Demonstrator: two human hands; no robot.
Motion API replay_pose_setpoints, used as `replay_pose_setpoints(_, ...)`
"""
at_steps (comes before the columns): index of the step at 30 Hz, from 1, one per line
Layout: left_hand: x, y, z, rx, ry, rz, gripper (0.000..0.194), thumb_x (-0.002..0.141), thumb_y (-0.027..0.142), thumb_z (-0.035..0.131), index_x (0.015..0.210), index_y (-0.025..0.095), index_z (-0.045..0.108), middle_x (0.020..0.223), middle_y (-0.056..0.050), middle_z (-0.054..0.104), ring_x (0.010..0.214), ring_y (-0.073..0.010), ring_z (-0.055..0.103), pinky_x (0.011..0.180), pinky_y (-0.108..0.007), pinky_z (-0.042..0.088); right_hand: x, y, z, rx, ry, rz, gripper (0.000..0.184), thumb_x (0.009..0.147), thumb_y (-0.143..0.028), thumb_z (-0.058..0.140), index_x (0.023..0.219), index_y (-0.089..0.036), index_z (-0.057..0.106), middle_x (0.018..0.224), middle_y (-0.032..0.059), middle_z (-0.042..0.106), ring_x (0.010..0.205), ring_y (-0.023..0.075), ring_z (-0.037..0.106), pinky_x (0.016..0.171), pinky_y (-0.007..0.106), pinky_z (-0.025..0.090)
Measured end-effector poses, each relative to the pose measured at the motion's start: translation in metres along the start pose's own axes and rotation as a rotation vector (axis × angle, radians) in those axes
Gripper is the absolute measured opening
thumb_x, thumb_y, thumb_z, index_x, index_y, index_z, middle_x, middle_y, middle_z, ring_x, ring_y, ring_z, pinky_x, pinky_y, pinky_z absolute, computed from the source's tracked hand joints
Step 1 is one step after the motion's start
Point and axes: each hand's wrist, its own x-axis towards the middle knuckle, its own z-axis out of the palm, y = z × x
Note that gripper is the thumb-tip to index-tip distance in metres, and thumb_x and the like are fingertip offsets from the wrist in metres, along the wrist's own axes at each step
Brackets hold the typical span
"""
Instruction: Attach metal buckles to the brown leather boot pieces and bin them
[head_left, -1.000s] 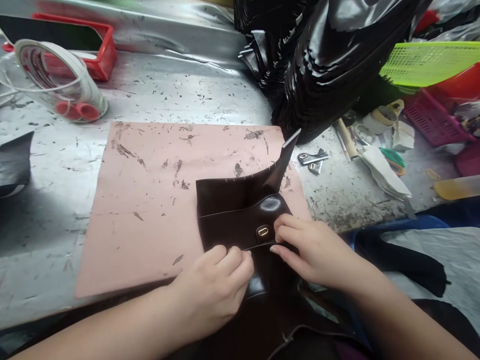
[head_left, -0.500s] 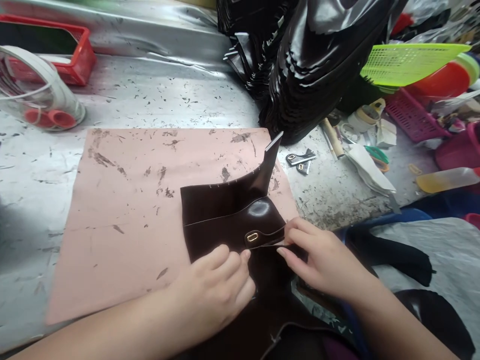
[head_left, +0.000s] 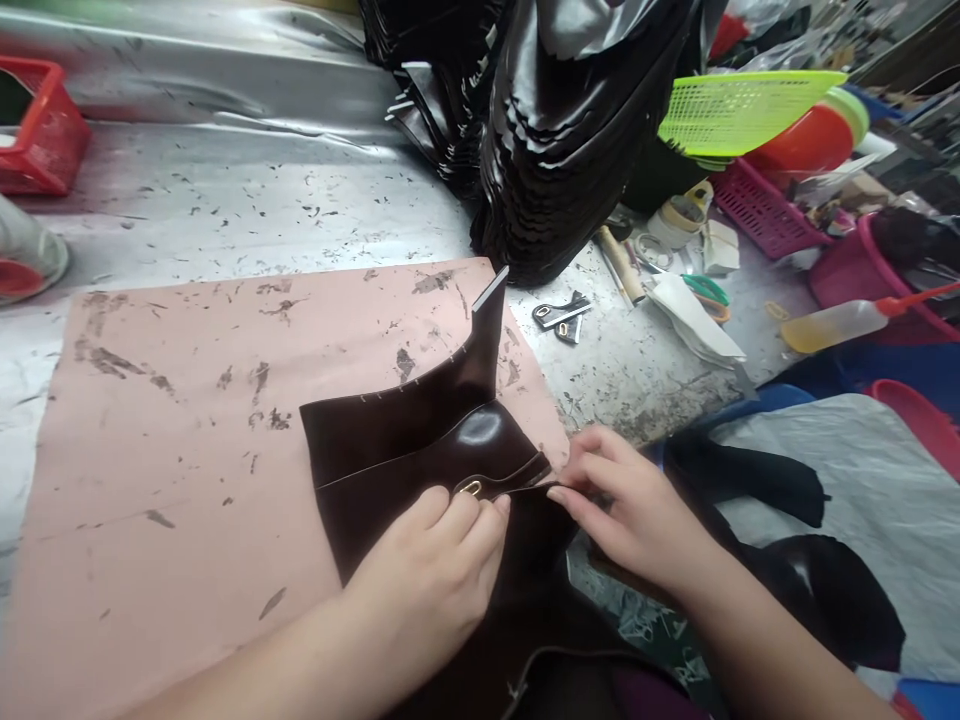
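Observation:
A dark brown glossy leather boot upper (head_left: 397, 445) lies partly on the pink sheet and hangs over the near edge. On it sits a small leather strap (head_left: 517, 472) with a gold oval eyelet. My left hand (head_left: 431, 570) is closed, its thumb and fingertips pinching the upper's edge beside the strap's eyelet end. My right hand (head_left: 630, 510) is closed too, pinching the same edge between thumb and fingers, just right of the strap's narrow end. The fingers of my left hand partly cover the rounded end of the strap.
The pink sheet (head_left: 172, 440) covers the near table. Behind stands a tall stack of dark leather pieces (head_left: 570, 150). Two small eyelet straps (head_left: 562, 315) lie to the right, near white paper pieces (head_left: 694, 318), scissors and a glue bottle (head_left: 832, 328). A red basket (head_left: 52, 130) is at left.
The view has swung right, so the table things sit farther left. My right hand's fingers are now off the strap's narrow end, holding the upper's edge. My left fingers lie closer over the eyelet.

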Motion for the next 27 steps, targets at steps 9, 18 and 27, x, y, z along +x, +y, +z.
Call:
replay_pose_setpoints(9,-0.001,-0.005,-0.001,0.011,0.022,0.011,0.039,0.081,0.008,0.039,0.117,0.003,0.053,0.087,-0.010,0.056,0.079,-0.0223,0.049,0.062,-0.035,0.033,0.006,0.003,0.010,0.162,0.066,0.144,0.017,0.082,-0.019,0.049,0.065,-0.018,0.049,0.080,0.0025,0.045,0.064,0.0121,0.049,0.055,0.024,0.043)
replay_pose_setpoints(18,0.006,-0.005,-0.002,0.026,0.022,-0.011,0.039,0.076,0.005,0.043,0.112,0.004,0.055,0.077,-0.007,0.056,0.071,-0.0203,0.049,0.059,-0.033,0.035,0.026,0.020,-0.016,-0.174,-0.013,0.298,0.019,0.074,-0.025,0.059,0.071,-0.020,0.041,0.077,-0.0015,0.045,0.064,0.0137,0.045,0.059,0.027,0.037)
replay_pose_setpoints(27,0.017,-0.073,-0.025,-0.173,0.259,-0.678,0.046,0.078,0.037,0.053,0.119,0.018,0.051,0.117,-0.013,0.056,0.108,-0.0335,0.050,0.088,-0.048,0.042,0.023,0.059,-0.030,-0.237,0.304,0.242,0.009,0.082,-0.024,0.048,0.086,-0.019,0.054,0.086,0.0038,0.055,0.078,0.0160,0.053,0.073,0.027,0.042)
